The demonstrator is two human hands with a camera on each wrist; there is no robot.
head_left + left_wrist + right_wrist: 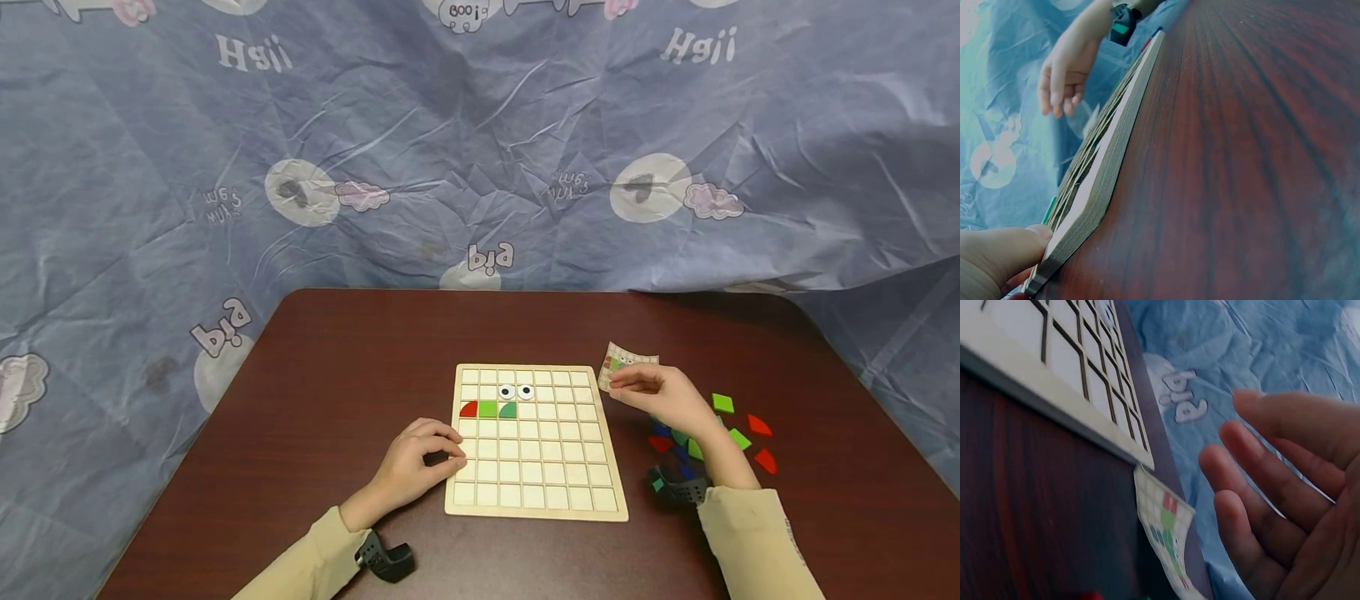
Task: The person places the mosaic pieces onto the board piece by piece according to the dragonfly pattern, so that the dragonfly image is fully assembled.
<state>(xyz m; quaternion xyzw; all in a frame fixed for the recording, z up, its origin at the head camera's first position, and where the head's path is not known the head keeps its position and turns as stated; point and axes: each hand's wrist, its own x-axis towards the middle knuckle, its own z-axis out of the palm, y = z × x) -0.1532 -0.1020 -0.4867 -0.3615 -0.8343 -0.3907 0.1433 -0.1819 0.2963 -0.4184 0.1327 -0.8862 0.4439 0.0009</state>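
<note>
Two bare hands work at a dark red-brown table (360, 350). The left hand (407, 462) holds the left edge of a pale gridded board (530, 451), thumb and fingertips drawn close together at the rim. The right hand (666, 396) is raised beyond the board's right side, its fingers loosely curved, a narrow gap beside the thumb, nothing held. Just beside the board's upper right corner lies a small curled card (1167, 525) printed with a coloured grid design; in the head view the right hand partly covers it.

On the board, the third row bears, from the left, a red quarter-round piece (468, 409), a light green square (488, 409) and a darker green piece (507, 410). Above, in the second row, sit two eye discs (507, 392), side by side. Loose red, green and blue pieces (722, 403) lie scattered to the right; several are partly hidden by the right arm, so their number cannot be told.
</note>
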